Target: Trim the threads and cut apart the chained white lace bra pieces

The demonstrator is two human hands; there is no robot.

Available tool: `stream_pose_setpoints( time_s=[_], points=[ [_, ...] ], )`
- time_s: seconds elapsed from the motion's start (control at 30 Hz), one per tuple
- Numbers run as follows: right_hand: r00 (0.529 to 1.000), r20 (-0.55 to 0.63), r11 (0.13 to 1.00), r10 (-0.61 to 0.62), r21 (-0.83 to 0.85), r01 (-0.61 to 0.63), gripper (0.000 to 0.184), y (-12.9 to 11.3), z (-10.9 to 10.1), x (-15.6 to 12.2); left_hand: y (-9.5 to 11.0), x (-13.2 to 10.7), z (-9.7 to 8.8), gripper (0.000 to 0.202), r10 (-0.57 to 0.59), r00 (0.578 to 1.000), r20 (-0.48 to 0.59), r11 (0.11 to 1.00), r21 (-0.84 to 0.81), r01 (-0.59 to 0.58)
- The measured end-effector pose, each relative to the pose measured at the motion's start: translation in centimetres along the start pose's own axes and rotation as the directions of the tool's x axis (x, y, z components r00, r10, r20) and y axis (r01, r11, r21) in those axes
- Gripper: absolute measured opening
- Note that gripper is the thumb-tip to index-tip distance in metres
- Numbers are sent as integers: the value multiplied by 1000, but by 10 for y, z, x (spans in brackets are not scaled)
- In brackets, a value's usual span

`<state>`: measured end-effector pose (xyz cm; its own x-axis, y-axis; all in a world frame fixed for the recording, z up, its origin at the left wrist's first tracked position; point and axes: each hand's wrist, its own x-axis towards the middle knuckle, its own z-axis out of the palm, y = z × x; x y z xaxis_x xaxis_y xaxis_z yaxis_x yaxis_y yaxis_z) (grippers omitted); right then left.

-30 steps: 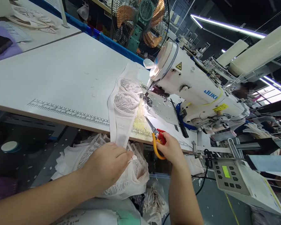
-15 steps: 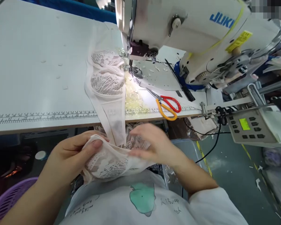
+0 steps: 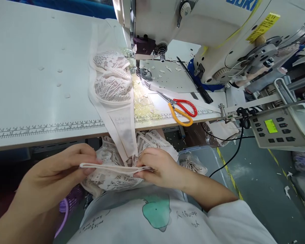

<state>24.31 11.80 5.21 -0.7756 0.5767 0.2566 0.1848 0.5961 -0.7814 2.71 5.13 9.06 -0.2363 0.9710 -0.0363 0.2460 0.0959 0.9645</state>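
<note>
Over my lap, below the table edge, lies a white lace bra [image 3: 117, 179]. My left hand [image 3: 66, 173] pinches the end of its folded edge between thumb and fingers. Farther right along that edge, my right hand [image 3: 160, 167] grips it the same way, so the band runs straight between them. A second white lace bra [image 3: 114, 84] rests on the table beside the needle, its wing hanging over the front edge towards my hands. More white lace is bunched beneath the tabletop, partly hidden by my hands.
A sewing machine [image 3: 162, 20] stands over the white table [image 3: 27, 98]. Scissors with red and yellow handles [image 3: 180, 110] and a black-handled tool [image 3: 203, 93] lie right of the needle. A control panel [image 3: 277, 130] is at the right; a plastic bin [image 3: 205, 162] and purple basket [image 3: 66, 210] are below.
My right hand has closed on the bra's edge, where its fingers were apart before. My left hand has moved left and slightly down, and the edge is now drawn out straight.
</note>
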Motion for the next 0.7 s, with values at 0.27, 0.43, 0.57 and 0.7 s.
stream_pose_setpoints(
  time_s=[0.27,0.43,0.57,0.7],
  points=[
    [994,-46,985,-98,-148,90,14,-9,-4,-2,-6,4,-43,27,372,817,440,746,382,-545],
    [995,-34,987,-90,-137,85,10,-17,-2,-5,-2,-4,-32,27,473,794,382,754,291,-589],
    [994,-25,979,-106,-180,100,12,-20,1,-9,3,-8,-34,29,538,738,408,713,247,-656],
    [979,-72,943,-189,-290,160,12,-19,6,-13,0,-15,-39,34,534,731,425,719,228,-657]
  ],
)
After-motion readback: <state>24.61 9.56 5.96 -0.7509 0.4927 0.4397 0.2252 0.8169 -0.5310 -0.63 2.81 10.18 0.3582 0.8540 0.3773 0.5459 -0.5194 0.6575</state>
